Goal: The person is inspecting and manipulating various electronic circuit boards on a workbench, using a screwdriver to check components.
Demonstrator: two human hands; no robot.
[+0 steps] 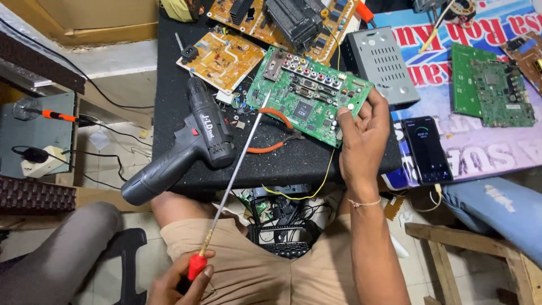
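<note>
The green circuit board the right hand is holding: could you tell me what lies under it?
Under the green circuit board, orange-handled pliers poke out on the black mat; their jaws are hidden beneath it. The right hand covers its corner.

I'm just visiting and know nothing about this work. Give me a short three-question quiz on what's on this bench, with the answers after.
1. True or false: the right hand grips the edge of the green circuit board.
2. What does the left hand hold?
A. the cordless drill
B. a long screwdriver with a red handle
C. the phone
3. Fill in: the orange-handled pliers lie partly under the ______ circuit board.

Key:
1. True. The fingers close on the board's near right edge.
2. B. The screwdriver's thin shaft runs up to the green board; the drill lies untouched on the black mat.
3. green
</note>
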